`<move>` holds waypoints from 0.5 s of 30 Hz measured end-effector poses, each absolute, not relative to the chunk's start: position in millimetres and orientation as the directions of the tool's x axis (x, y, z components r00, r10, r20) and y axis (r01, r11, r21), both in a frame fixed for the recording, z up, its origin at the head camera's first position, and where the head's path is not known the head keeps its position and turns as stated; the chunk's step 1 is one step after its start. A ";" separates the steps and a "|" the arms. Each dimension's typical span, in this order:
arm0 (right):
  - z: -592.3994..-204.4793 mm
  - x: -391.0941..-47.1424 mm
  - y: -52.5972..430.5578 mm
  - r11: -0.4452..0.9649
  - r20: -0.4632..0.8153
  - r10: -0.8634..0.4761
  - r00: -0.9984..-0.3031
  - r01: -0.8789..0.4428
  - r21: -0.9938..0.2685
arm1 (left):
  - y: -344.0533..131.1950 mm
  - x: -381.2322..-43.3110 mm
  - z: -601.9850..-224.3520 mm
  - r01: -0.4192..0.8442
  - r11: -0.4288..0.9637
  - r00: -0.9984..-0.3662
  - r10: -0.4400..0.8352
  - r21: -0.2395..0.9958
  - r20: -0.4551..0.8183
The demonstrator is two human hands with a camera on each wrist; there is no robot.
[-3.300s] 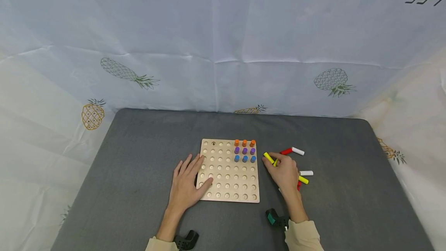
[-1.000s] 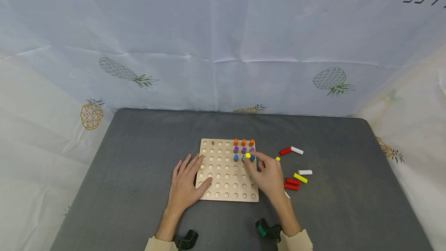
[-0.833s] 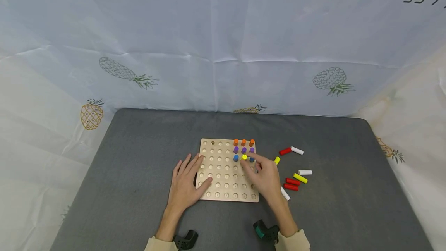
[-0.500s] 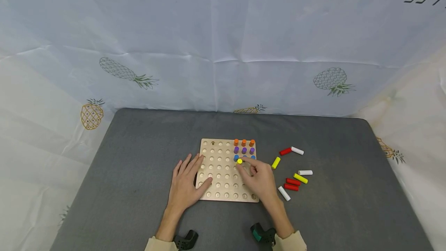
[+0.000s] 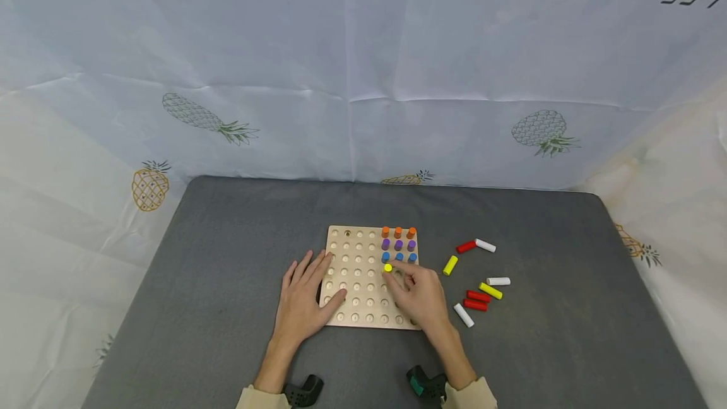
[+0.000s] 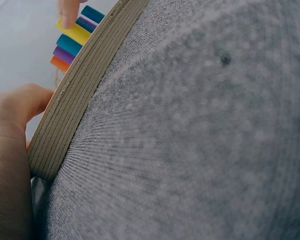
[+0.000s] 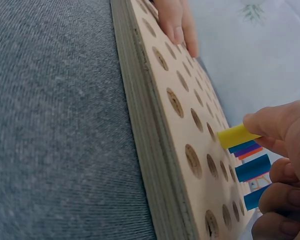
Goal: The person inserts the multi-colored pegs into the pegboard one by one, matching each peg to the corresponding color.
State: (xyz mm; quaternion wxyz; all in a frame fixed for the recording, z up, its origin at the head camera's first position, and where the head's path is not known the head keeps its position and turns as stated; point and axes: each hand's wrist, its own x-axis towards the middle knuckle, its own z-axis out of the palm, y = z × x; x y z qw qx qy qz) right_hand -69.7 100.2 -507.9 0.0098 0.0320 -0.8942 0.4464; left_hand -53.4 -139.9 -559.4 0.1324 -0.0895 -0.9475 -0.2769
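A square wooden pegboard (image 5: pixel 363 308) with rows of round holes lies on the grey table. Three short rows of pegs stand at its far right: orange pegs (image 5: pixel 398 232), purple pegs (image 5: pixel 399 245) and blue pegs (image 5: pixel 399 258). Between thumb and index finger my right hand (image 5: pixel 419 295) pinches an upright yellow peg (image 7: pixel 236 136), its lower end right at a hole just in front of the leftmost blue peg. My left hand (image 5: pixel 303 302) rests at the board's left edge with fingers spread and the thumb on its surface.
Loose on the cloth right of the board lie two yellow pegs (image 5: pixel 490 290), three white pegs (image 5: pixel 463 315) and three red pegs (image 5: pixel 475 305). A white curtain (image 5: pixel 352 81) with pineapple prints hangs behind the table.
My right hand took a yellow peg from the loose ones, carried it left over the board, then drew it slightly nearer to just in front of the blue row. The left hand stays put.
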 end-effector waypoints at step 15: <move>-513.7 -70.4 97.3 0.621 0.033 -0.060 -0.998 -0.063 -0.781 | -140.2 -52.4 -558.4 0.243 0.821 -0.951 0.096 0.517 0.294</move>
